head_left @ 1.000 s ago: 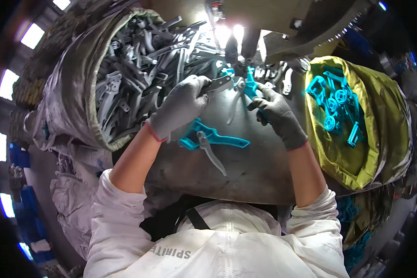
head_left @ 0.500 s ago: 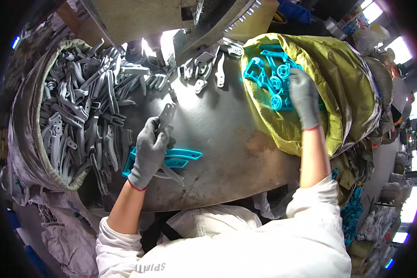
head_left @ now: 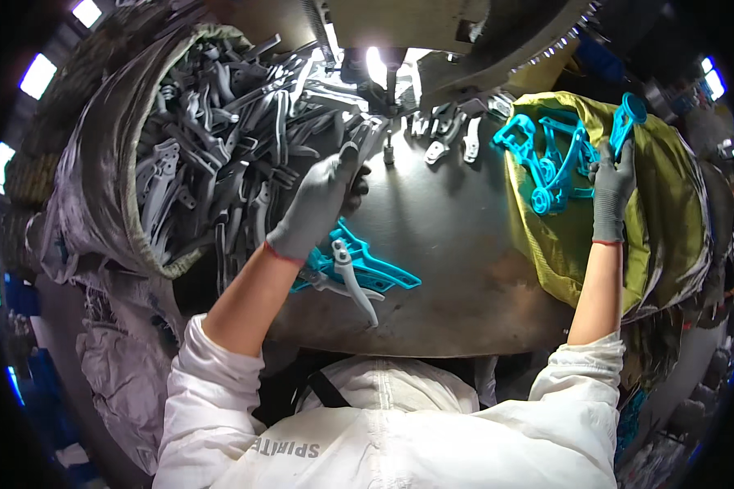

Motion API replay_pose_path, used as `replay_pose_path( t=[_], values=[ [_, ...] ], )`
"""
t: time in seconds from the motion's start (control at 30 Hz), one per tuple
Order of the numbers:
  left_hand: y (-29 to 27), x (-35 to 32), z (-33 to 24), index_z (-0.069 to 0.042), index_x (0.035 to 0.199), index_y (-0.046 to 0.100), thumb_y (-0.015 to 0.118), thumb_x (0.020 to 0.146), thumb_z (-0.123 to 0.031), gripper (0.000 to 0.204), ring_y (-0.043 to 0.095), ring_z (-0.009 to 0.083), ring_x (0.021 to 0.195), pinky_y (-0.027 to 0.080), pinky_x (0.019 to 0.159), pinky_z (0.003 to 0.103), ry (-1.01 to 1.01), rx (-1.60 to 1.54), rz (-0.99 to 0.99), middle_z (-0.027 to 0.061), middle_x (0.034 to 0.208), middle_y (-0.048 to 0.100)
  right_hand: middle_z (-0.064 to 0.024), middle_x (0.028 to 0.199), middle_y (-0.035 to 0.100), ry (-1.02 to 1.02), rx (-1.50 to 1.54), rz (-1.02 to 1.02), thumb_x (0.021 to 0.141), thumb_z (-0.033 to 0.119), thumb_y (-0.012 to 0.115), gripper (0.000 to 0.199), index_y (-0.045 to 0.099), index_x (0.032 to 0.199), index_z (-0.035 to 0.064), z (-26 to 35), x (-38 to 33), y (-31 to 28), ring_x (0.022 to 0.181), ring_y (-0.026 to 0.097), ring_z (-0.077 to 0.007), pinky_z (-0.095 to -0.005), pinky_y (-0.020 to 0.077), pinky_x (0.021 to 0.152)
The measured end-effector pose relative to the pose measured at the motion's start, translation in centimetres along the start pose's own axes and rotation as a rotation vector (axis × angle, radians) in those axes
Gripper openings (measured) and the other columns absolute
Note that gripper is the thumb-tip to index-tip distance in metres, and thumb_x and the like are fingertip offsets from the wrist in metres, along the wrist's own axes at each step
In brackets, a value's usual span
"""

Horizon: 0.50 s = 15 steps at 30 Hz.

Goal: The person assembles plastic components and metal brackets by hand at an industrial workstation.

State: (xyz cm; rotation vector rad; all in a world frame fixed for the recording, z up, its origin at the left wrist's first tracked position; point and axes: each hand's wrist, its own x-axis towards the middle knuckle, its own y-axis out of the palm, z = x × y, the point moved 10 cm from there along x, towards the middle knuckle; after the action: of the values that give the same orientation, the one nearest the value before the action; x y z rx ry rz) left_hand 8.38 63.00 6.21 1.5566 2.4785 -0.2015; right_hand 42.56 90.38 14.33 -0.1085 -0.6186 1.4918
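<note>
Gloved in grey, my left hand (head_left: 322,200) grips a flat grey lever-like part (head_left: 365,137) and holds it up near the machine's thin vertical rod (head_left: 389,151). My right hand (head_left: 614,187), also gloved, is closed on a teal plastic part (head_left: 625,121) with a round end, above the mouth of a yellow-green sack (head_left: 669,196). More teal plastic parts (head_left: 544,191) lie at that sack's mouth. On the table beside my left wrist rests a teal piece (head_left: 383,273) with a curved grey handle (head_left: 352,281) across it.
At the left an open pale sack (head_left: 98,163) spills a heap of grey parts (head_left: 212,138) onto the dark metal table (head_left: 465,310). Several grey parts (head_left: 457,134) lie at the table's back. The machine head (head_left: 514,73) overhangs the far side, with a light under it.
The view has shifted. My left hand has moved forward with the grey part, closer to the machine's rod. My right hand now holds up a teal part at the sack's mouth.
</note>
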Motion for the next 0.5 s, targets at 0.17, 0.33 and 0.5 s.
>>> replay_pose_path(
  t=[0.17, 0.33, 0.5],
  values=[
    [1.4, 2.6, -1.0, -0.001, 0.101, 0.057, 0.049, 0.092, -0.040, 0.041, 0.062, 0.0132, 0.069, 0.050, 0.060, 0.025, -0.088, -0.100, 0.145, 0.0068, 0.083, 0.063, -0.0026, 0.088, 0.061, 0.150, 0.563, 0.632, 0.088, 0.017, 0.058, 0.045, 0.048, 0.131, 0.0112, 5.9, -9.9, 13.0, 0.059, 0.053, -0.0080, -0.0218, 0.0456, 0.049],
    [1.6, 3.1, -1.2, -0.001, 0.103, 0.057, 0.049, 0.093, -0.029, 0.030, 0.064, 0.0163, 0.074, 0.053, 0.064, 0.029, -0.120, -0.104, 0.135, 0.0091, 0.088, 0.064, -0.0057, 0.087, 0.057, 0.500, 0.877, 0.820, 0.087, 0.005, 0.050, 0.045, 0.040, 0.130, -0.0025, 7.2, -15.1, 20.1, 0.055, 0.046, -0.0034, -0.0152, 0.0392, 0.045],
    [1.6, 3.5, -1.0, 0.000, 0.099, 0.057, 0.055, 0.091, -0.031, 0.033, 0.063, 0.0162, 0.063, 0.055, 0.056, 0.030, -0.158, -0.115, 0.143, 0.0101, 0.078, 0.063, -0.0113, 0.085, 0.060, 0.492, 0.727, 0.814, 0.087, 0.003, 0.051, 0.056, 0.029, 0.138, -0.0039, 7.8, -15.8, 21.3, 0.052, 0.050, -0.0089, -0.0218, 0.0401, 0.042]
  ],
)
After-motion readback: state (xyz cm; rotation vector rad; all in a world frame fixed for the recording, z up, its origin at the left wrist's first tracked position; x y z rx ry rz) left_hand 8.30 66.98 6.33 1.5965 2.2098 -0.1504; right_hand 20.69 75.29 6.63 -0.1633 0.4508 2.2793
